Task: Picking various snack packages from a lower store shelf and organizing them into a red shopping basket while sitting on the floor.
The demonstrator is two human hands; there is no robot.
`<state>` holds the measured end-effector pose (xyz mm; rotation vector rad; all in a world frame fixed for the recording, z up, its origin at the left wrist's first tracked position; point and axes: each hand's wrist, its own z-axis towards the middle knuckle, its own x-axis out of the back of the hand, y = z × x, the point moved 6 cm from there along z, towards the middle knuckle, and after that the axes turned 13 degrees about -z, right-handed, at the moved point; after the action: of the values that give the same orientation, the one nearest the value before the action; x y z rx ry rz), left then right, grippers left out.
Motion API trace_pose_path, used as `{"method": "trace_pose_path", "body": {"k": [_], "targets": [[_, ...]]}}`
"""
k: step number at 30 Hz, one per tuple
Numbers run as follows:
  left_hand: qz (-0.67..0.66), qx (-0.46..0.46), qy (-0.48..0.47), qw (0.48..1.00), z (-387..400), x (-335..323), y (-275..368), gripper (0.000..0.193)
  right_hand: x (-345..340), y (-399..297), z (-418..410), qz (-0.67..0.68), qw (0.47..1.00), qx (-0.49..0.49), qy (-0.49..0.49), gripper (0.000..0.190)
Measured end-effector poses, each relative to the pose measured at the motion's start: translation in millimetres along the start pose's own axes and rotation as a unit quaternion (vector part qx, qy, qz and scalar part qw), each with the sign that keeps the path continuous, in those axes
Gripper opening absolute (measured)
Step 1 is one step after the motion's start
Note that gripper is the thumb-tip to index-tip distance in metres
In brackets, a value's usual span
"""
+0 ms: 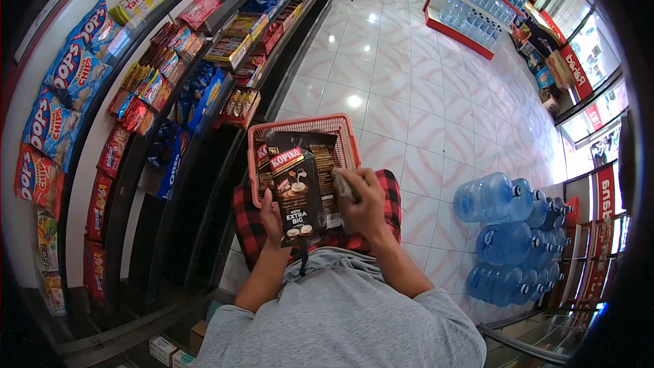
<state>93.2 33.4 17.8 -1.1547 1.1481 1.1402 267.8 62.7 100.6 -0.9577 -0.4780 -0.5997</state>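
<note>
My left hand (271,217) grips the left edge of a black Kopiko candy bag (296,204), which bears a red-and-white brand panel and pictures of cups. A dark printed panel (324,163) with lines of small text shows along its right; whether it is part of the same bag, I cannot tell. My right hand (365,204) has a crumpled greyish cloth (346,186) bunched in its fingers, right at this panel. Beneath, a salmon-pink plastic basket (301,119) sits at my lap. Another Kopiko bag (262,163) is partly hidden inside it.
Snack shelves (179,112) rise close on my left, stocked with Oops chip bags (66,71) and biscuit packs (98,207). Several large blue water jugs (490,199) stand on the tiled floor (398,128) to the right. Farther off is a red-edged rack of bottles (470,15).
</note>
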Motion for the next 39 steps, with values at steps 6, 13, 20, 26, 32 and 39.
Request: {"method": "trace_pose_path", "body": {"k": [6, 13, 20, 26, 32, 39], "targets": [[-0.005, -0.002, 0.038, 0.999, 2, 1, -5, 0.060, 22, -1, 8, 0.010, 0.999, 0.002, 0.033, 0.035], [0.009, -0.014, 0.033, 0.999, 9, 1, -8, 0.053, -8, -42, -19, 0.079, 0.981, 0.148, -0.097, 0.041], [0.036, -0.050, 0.071, 0.996, 10, 13, 7, 0.054, -18, 9, -4, -0.015, 0.997, 0.069, -0.007, 0.045], [0.014, -0.046, 0.051, 0.998, 17, -6, 1, 0.055, -15, -46, -23, 0.113, 0.966, 0.197, -0.125, 0.045], [0.025, -0.094, 0.038, 0.995, 22, 3, 14, 0.055, -22, -37, -30, 0.052, 0.970, 0.174, -0.165, 0.044], [-0.049, -0.076, 0.053, 0.994, 17, 5, 22, 0.058, -6, 27, -10, -0.040, 0.994, 0.043, -0.096, 0.041]]}}
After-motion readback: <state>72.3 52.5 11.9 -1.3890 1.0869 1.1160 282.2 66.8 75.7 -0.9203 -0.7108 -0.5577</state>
